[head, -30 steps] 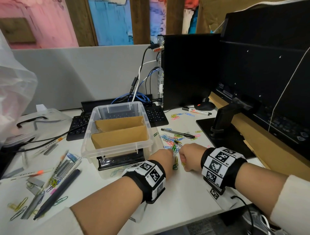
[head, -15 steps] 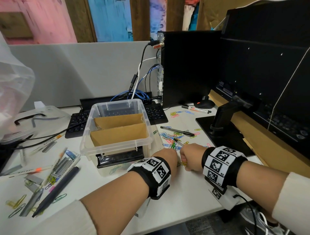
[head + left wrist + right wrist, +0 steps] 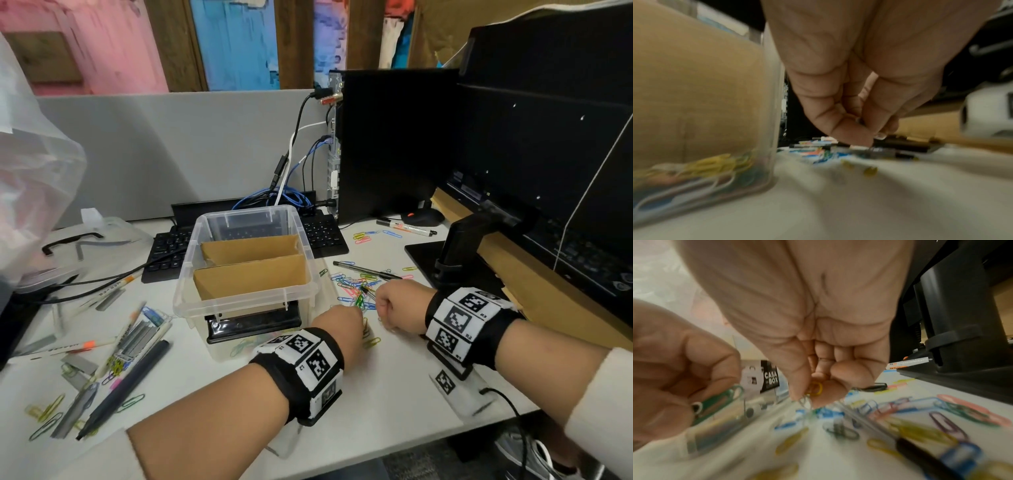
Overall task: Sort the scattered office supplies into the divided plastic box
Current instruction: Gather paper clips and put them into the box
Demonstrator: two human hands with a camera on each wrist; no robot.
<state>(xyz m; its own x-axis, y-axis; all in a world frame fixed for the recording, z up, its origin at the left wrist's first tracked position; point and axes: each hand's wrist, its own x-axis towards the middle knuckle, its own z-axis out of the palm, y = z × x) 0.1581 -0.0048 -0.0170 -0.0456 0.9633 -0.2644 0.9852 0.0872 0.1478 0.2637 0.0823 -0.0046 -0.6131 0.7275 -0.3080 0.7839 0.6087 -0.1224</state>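
- On the white counter [image 3: 394, 387], right of centre: clear plastic box [image 3: 298, 229] with two cardboard dividers [image 3: 250, 279]; loose clips visible through its near wall, a black stapler [image 3: 253, 323] against that wall, whether inside or outside cannot be told.
- Just right of the box: heap of coloured paper clips [image 3: 352, 284], with a clear-barrelled pen [image 3: 366, 269] lying behind it.
- Left hand [image 3: 339, 325]: low over the counter beside the box's right wall, fingers curled, pinching a green clip [image 3: 721, 400] seen in the right wrist view.
- Right hand [image 3: 399, 305]: at the near edge of the heap, fingers curled inward, thumb and forefinger pinching a yellow clip [image 3: 815, 388] with a silver one hanging below.
- Near the left hand: single yellow clip [image 3: 371, 342] on the counter.
- Far left: second scatter of pens [image 3: 123, 387], staple strips [image 3: 137, 337] and clips.
- Behind the box: black keyboard [image 3: 325, 233], partly hidden, and blue cables [image 3: 274, 198].
- Back right: marker [image 3: 407, 228], a few stray clips, black computer tower [image 3: 394, 144], monitor stand [image 3: 459, 253].
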